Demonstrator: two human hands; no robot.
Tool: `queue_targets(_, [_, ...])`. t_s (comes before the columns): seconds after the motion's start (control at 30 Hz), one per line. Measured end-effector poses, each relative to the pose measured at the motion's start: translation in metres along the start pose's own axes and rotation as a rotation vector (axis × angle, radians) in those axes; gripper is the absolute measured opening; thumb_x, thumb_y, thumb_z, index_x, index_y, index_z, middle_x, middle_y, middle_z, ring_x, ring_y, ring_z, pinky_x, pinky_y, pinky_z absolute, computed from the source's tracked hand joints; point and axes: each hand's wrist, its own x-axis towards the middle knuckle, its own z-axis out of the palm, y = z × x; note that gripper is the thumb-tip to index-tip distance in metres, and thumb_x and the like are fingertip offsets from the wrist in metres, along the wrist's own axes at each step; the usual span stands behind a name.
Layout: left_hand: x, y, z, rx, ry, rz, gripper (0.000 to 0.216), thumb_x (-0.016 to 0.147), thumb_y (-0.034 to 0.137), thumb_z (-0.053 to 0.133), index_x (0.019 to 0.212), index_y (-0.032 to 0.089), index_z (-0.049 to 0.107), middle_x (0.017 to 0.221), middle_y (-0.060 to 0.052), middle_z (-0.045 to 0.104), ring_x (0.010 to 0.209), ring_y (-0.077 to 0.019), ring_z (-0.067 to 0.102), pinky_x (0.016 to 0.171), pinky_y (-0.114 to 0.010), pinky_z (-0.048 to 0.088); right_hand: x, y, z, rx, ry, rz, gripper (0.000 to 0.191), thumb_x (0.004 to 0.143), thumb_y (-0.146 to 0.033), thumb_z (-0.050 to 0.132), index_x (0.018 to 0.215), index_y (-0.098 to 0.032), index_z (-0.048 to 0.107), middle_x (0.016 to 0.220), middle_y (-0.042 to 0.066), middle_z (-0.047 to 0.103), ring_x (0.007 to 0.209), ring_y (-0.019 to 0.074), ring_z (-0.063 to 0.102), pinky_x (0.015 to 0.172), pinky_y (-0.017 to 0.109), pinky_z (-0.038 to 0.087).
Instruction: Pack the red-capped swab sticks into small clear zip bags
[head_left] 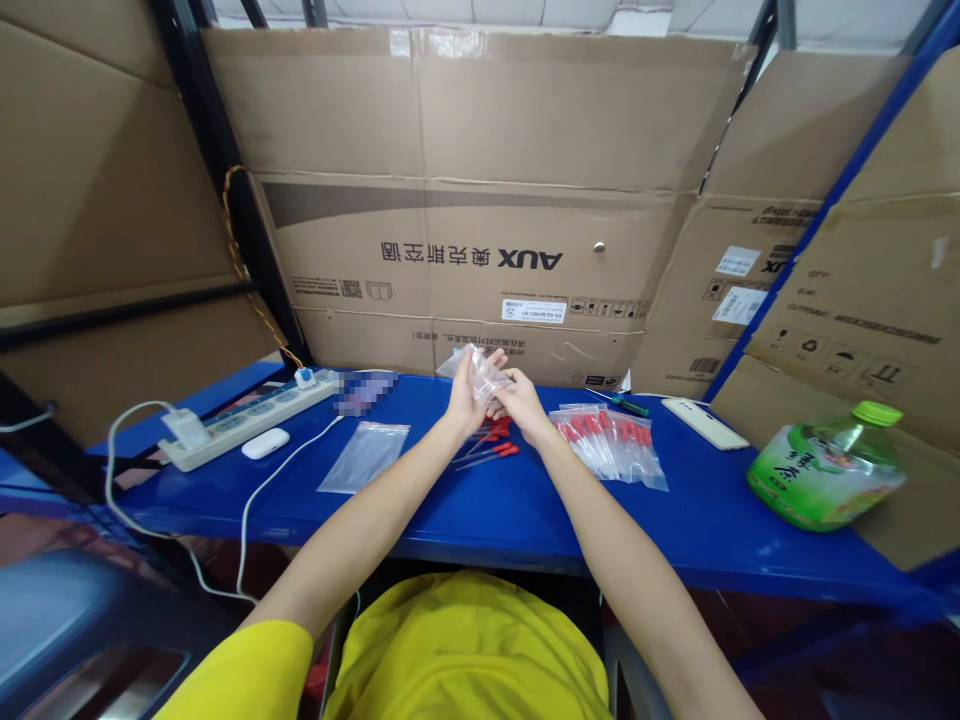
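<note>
Above the blue table, my left hand (466, 398) and my right hand (523, 402) are close together, both closed on a clear plastic bag (486, 376). Its contents, if any, I cannot make out. Just below my hands lie several loose red-handled screwdrivers (504, 450) with thin metal shafts, partly hidden by my hands. Left of my left forearm, clear zip bags (365, 457) lie flat in what looks like a stack. To the right of my right hand, filled bags (609, 440) overlap in a row, with red handles showing inside.
A power strip (255, 420) with white cables and a white oval case (265, 444) occupy the left side. A green screwdriver (628, 405), a pale phone (705, 423) and a green-capped bottle (825, 475) are on the right. Cardboard (465, 130) walls the back.
</note>
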Motion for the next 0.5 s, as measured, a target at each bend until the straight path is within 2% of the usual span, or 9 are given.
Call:
queue_targets(0.13, [0.004, 0.003, -0.002, -0.065, 0.086, 0.004, 0.026, 0.097, 0.045, 0.070, 0.099, 0.022, 0.061, 0.091, -0.003, 0.074, 0.088, -0.0208, 0.075, 0.087, -0.038, 0.061, -0.005, -0.002, -0.007, -0.521, 0.238, -0.292, 0.035, 0.078, -0.030, 0.078, 0.104, -0.027, 0.054, 0.087, -0.002, 0.073, 0.077, 0.0207, 0.070, 0.071, 0.031, 0.053])
queue_targets(0.23, [0.006, 0.002, -0.001, -0.054, 0.163, 0.002, 0.025, 0.094, 0.042, 0.073, 0.095, 0.021, 0.060, 0.086, -0.002, 0.072, 0.078, -0.0186, 0.073, 0.080, -0.034, 0.060, -0.007, -0.007, -0.012, -0.691, 0.291, -0.436, 0.019, 0.086, -0.031, 0.071, 0.100, -0.026, 0.059, 0.091, 0.001, 0.072, 0.083, 0.0216, 0.068, 0.077, 0.032, 0.049])
queue_targets(0.33, [0.007, 0.003, -0.001, -0.040, 0.201, -0.004, 0.024, 0.093, 0.040, 0.074, 0.092, 0.020, 0.062, 0.083, -0.002, 0.071, 0.071, -0.0163, 0.071, 0.074, -0.030, 0.058, -0.008, -0.012, -0.015, -0.741, 0.236, -0.508, 0.009, 0.091, -0.031, 0.066, 0.097, -0.025, 0.062, 0.094, 0.002, 0.073, 0.082, 0.0204, 0.066, 0.077, 0.031, 0.047])
queue_targets(0.43, [0.009, 0.011, -0.004, -0.051, 0.194, -0.001, 0.026, 0.096, 0.043, 0.069, 0.088, 0.019, 0.063, 0.078, -0.002, 0.069, 0.068, -0.0161, 0.069, 0.075, -0.031, 0.058, -0.007, -0.017, -0.022, -0.793, 0.132, -0.505, 0.015, 0.092, -0.034, 0.068, 0.104, -0.025, 0.066, 0.096, 0.002, 0.073, 0.079, 0.0192, 0.064, 0.075, 0.030, 0.045])
queue_targets(0.5, [0.011, 0.019, -0.008, -0.057, 0.215, 0.009, 0.029, 0.097, 0.046, 0.066, 0.087, 0.019, 0.063, 0.075, -0.002, 0.068, 0.068, -0.0168, 0.069, 0.076, -0.032, 0.059, -0.006, -0.019, -0.029, -0.864, 0.017, -0.475, 0.015, 0.091, -0.035, 0.071, 0.102, -0.024, 0.069, 0.093, 0.002, 0.072, 0.079, 0.0186, 0.063, 0.074, 0.029, 0.043])
